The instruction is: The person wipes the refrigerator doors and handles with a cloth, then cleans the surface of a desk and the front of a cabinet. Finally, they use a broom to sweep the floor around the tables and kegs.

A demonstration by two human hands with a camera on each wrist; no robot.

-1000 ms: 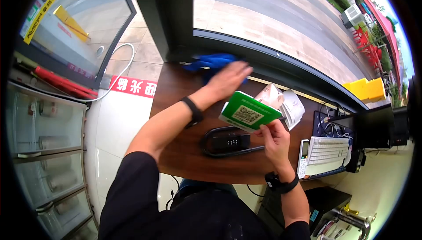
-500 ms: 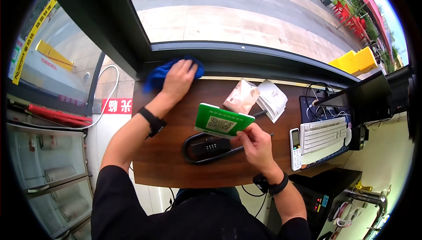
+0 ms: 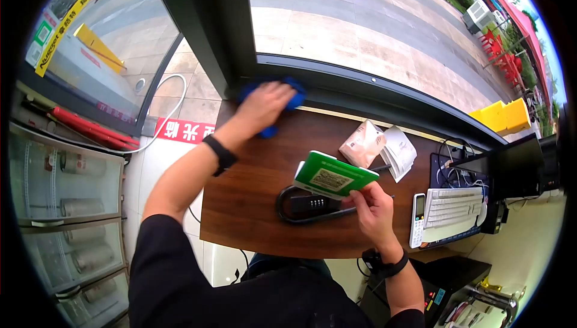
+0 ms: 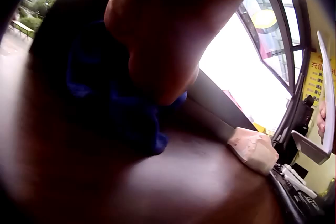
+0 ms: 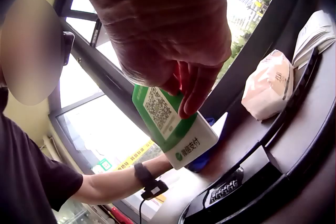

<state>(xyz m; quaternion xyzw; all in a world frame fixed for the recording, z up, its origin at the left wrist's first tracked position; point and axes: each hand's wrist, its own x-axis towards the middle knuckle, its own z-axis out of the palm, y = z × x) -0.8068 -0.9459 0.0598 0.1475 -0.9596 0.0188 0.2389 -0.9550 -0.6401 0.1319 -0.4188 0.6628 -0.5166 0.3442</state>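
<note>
blue cloth [image 3: 297, 95] half-hidden under flat left hand [image 3: 267, 106]; green qr sign [image 3: 327, 176] pinched by right hand [image 3: 374, 208]

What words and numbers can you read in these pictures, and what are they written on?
"微信支付": white foot of the green QR-code stand.
"光临": red floor sign, seen upside down.
Too blurred to read: letters on the yellow tape on the glass, characters on the yellow poster.
Too small to read: dials of the black lock, keys of the white handset, print on the tissue pack.
</note>
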